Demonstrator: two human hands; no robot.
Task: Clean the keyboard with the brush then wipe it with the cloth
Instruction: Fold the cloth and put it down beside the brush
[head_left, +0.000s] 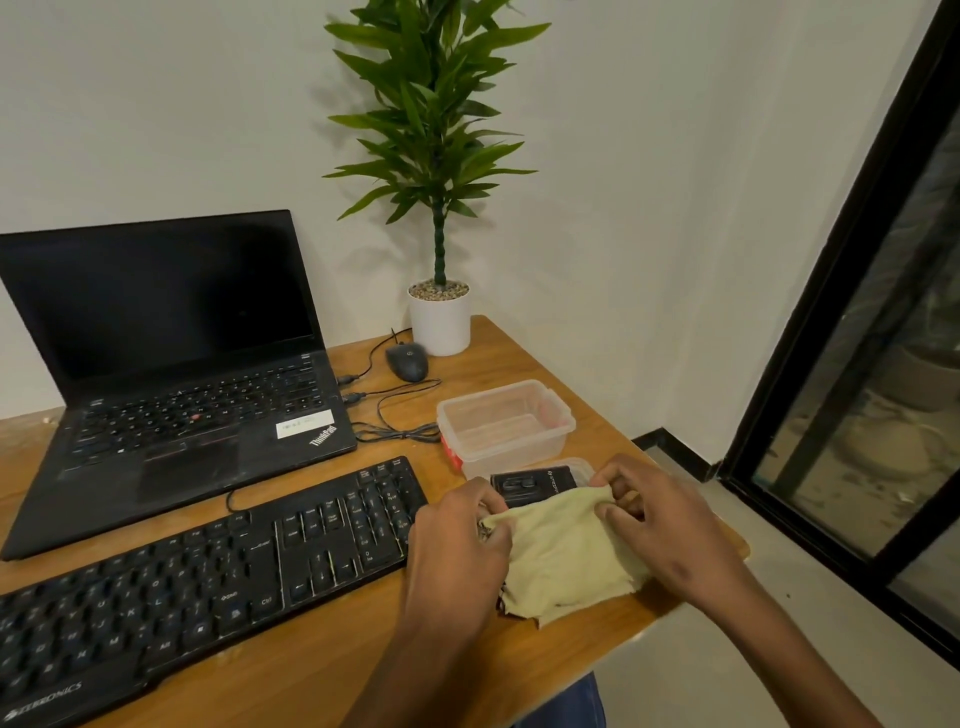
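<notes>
Nearest the camera, both hands worked the pale yellow cloth (563, 561) at the right end of the wooden table (322, 670). The left hand (460, 545) pinched the cloth's left upper corner with curled fingers, and the right hand (660, 525) pinched the right upper corner, so the cloth hung stretched between them with its lower edge draped on the table. Something dark showed under the cloth's left edge; whether that was the brush could not be told.

The black keyboard (208, 582) lay just to the left of the hands, its right end touching or almost touching the left hand. Its long axis ran from the near left corner of the table up toward the right, so the number pad end pointed at the cloth. The left hand was the nearer to it. By my judgement the wipe would have to carry the cloth leftward and then travel along that slanted length.

Just beyond the cloth sat a small black box (535, 486), then an open clear plastic container (506, 423). Farther back stood an open laptop (171, 374), a wired mouse (408, 362) and a potted plant (439, 322) against the wall.
</notes>
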